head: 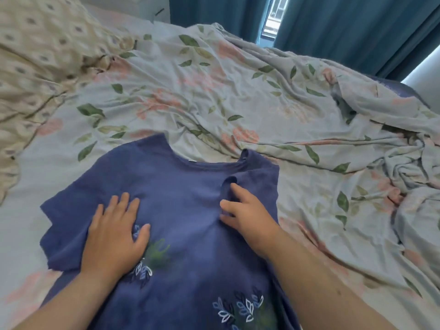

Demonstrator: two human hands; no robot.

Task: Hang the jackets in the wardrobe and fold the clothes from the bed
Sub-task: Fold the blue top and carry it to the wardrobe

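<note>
The left hand (114,236) lies flat, palm down, with its fingers straight and a little spread. It presses on the chest of the blue T-shirt (181,198) and grips nothing. The right hand (245,215), at 3 o'clock from it and well apart, has its fingers bent into the cloth. The thumb and first fingers pinch a raised fold of the shirt just below the shoulder, where a loop of fabric stands up.

The shirt lies front up under both hands. Its neckline (207,164) is at 12 o'clock from them, and its body runs down toward 6 o'clock between the forearms. One short sleeve (62,229) spreads out at 9 o'clock of the left hand. White and pale blue leaf embroidery (240,308) shows at 6 o'clock, and a second patch is partly under the left palm.

The shirt rests on a floral bedsheet (214,91) with pink blooms and green leaves, smooth near the shirt and bunched into thick wrinkles at 3 o'clock. A cream patterned cover (35,55) is heaped at 10 o'clock. Teal curtains (333,20) hang beyond the bed at 1 o'clock, with a bright slit of window (273,17) between them.
</note>
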